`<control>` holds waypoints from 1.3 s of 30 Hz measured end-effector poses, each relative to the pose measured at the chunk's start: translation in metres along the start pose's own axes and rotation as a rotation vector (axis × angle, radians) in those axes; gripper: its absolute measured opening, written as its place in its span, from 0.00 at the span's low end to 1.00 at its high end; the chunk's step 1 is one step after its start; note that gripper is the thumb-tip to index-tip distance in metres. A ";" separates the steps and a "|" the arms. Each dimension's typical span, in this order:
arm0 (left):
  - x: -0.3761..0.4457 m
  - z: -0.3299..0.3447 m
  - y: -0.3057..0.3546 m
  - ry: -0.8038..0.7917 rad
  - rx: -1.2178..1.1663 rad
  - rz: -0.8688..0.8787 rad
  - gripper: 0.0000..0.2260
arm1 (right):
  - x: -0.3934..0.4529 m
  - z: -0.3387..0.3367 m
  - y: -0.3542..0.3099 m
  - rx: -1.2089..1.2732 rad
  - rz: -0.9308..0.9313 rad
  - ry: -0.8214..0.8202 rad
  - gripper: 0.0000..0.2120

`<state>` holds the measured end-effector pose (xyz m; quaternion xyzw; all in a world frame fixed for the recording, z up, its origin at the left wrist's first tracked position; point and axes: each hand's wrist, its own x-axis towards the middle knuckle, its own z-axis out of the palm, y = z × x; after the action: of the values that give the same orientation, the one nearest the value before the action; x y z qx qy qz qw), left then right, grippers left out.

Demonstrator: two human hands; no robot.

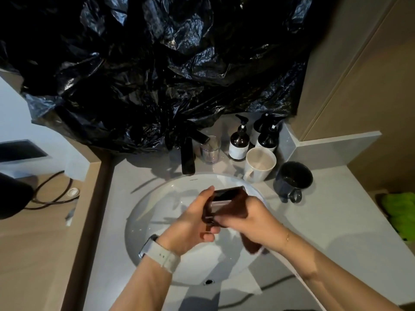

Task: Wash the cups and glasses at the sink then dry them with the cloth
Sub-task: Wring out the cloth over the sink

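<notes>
Fingers (210,231) gripping dark cup (224,204), mugs (260,163) behind

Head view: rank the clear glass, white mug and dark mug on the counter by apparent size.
1. Dark mug and white mug: look about alike, so unranked; the dark one sits slightly nearer the camera.
2. Clear glass: smallest.

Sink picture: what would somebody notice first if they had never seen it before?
Probably the huge crinkly black plastic sheet hanging over the wall behind the sink. Next, the left hand and right hand over the basin, both holding a dark brown glass. On the counter to the right stand a white mug and a dark mug.
</notes>
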<state>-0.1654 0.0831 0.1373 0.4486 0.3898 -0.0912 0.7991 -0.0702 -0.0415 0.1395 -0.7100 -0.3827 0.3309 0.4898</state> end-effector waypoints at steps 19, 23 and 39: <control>-0.004 -0.010 0.001 0.119 0.024 0.021 0.23 | 0.004 0.033 0.006 -0.230 -0.084 0.117 0.09; -0.005 0.007 -0.010 0.460 0.375 0.462 0.11 | 0.003 0.021 0.000 0.642 0.264 0.091 0.11; -0.001 0.009 -0.020 0.485 0.519 0.726 0.09 | 0.002 0.011 0.007 0.796 0.322 0.094 0.14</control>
<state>-0.1713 0.0645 0.1281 0.7473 0.3474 0.2052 0.5280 -0.0771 -0.0361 0.1295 -0.5306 -0.0868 0.4924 0.6845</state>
